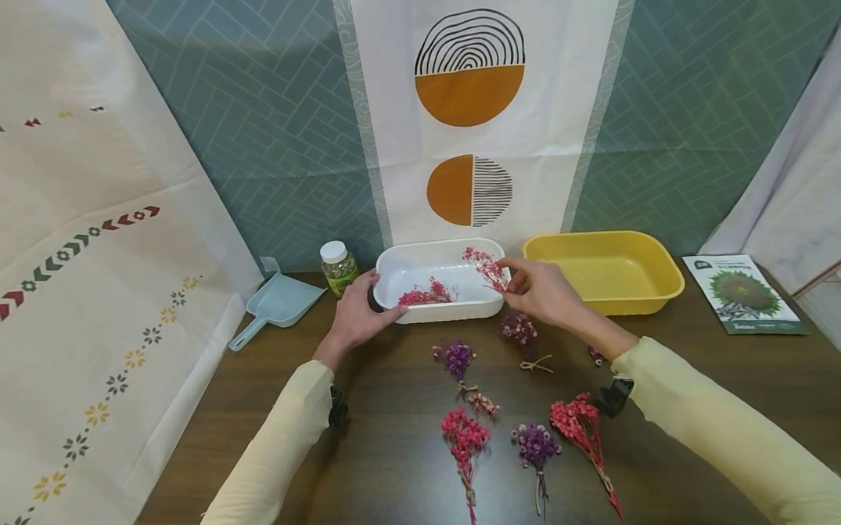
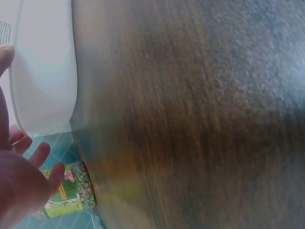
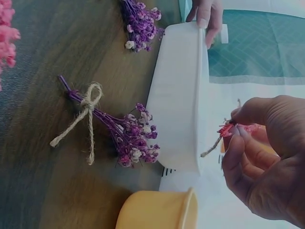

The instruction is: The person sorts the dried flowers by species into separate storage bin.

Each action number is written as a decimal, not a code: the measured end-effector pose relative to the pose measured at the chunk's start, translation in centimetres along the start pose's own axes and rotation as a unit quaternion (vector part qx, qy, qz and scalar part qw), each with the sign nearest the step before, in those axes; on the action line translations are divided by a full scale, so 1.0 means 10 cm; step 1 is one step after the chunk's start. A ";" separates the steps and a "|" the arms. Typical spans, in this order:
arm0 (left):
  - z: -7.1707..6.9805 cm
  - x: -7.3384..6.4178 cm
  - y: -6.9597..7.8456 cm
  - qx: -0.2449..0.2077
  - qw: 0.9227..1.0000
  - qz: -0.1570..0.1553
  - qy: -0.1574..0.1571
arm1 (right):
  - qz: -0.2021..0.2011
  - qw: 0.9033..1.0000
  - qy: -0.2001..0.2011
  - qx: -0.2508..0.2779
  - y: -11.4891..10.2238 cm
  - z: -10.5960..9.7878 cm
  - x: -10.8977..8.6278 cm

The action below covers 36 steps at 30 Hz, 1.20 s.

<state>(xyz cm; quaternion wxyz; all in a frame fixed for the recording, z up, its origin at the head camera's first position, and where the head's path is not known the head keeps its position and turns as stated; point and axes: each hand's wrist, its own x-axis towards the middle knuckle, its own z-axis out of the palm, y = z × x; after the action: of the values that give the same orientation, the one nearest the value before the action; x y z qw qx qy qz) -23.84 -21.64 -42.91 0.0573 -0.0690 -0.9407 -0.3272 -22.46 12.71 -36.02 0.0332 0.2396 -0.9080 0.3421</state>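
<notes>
While your right hand [image 1: 543, 290] pinches a red flower sprig [image 1: 486, 267] at the right end of a white tub [image 1: 440, 314], your left hand [image 1: 359, 316], fingers apart, rests on its left end near a jar [image 1: 339, 270], a red bunch [image 1: 429, 293] lying inside the tub

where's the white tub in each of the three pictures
Head: white tub at the centre.
Left wrist: white tub at upper left, cut by the top edge.
Right wrist: white tub just right of centre.
Shared landmark: the left hand, by the tub's end.
</notes>
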 end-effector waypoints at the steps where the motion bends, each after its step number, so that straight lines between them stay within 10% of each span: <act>1: 0.00 0.00 0.00 0.000 1.000 -0.001 0.000 | -0.003 1.000 0.001 0.000 0.00 0.00 0.02; 36: 0.00 -0.01 0.02 -0.002 1.000 -0.006 -0.003 | 0.026 0.994 -0.092 -0.061 0.01 0.36 0.73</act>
<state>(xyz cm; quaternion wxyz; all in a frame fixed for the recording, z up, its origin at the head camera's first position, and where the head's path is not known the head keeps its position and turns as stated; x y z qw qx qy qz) -23.74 -21.50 -42.75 0.0519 -0.0641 -0.9406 -0.3295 -28.55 7.46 -37.24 -0.0444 0.2441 -0.9323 0.2631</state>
